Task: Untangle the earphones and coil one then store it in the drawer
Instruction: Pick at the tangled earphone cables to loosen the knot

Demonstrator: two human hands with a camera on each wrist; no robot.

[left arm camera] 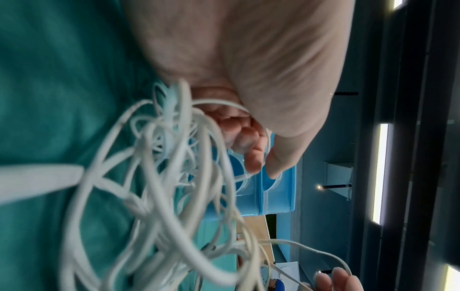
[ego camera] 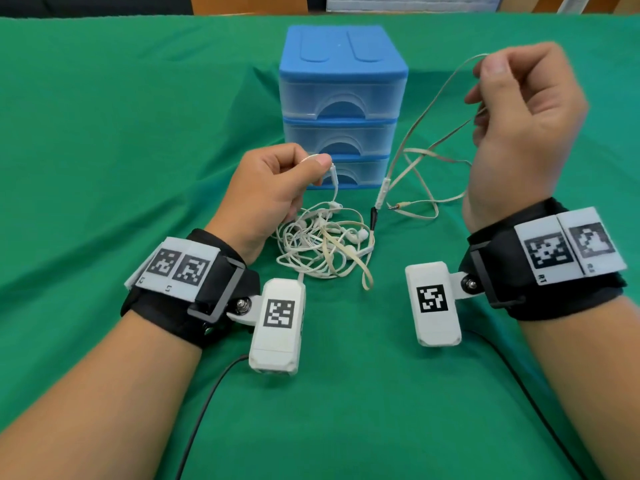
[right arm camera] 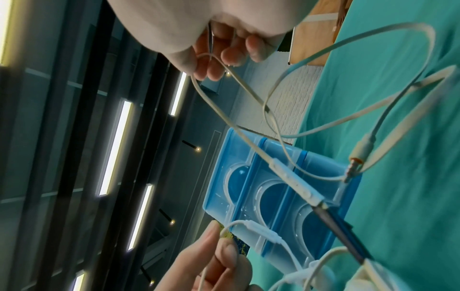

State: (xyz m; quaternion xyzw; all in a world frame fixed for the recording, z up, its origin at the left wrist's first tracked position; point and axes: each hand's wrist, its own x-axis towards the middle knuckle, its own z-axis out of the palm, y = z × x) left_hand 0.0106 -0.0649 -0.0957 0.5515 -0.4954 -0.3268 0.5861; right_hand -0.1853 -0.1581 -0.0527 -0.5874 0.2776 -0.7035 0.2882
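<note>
A tangle of white earphone cables (ego camera: 323, 244) lies on the green cloth between my wrists. My left hand (ego camera: 277, 188) pinches a thin white cable (ego camera: 334, 174) just above the tangle, seen close up as blurred loops (left arm camera: 159, 196) in the left wrist view. My right hand (ego camera: 519, 116) is raised to the right and pinches a flat beige cable (ego camera: 433, 105) whose inline remote (ego camera: 382, 194) hangs down toward the cloth. The remote (right arm camera: 295, 183) and a jack plug (right arm camera: 358, 153) show in the right wrist view. A blue three-drawer unit (ego camera: 341, 105) stands behind, all drawers shut.
The green cloth (ego camera: 104, 150) covers the whole table. Black camera leads (ego camera: 204, 410) trail back from my wrists over the near cloth. Wooden furniture and a white panel sit past the far table edge (ego camera: 415, 5).
</note>
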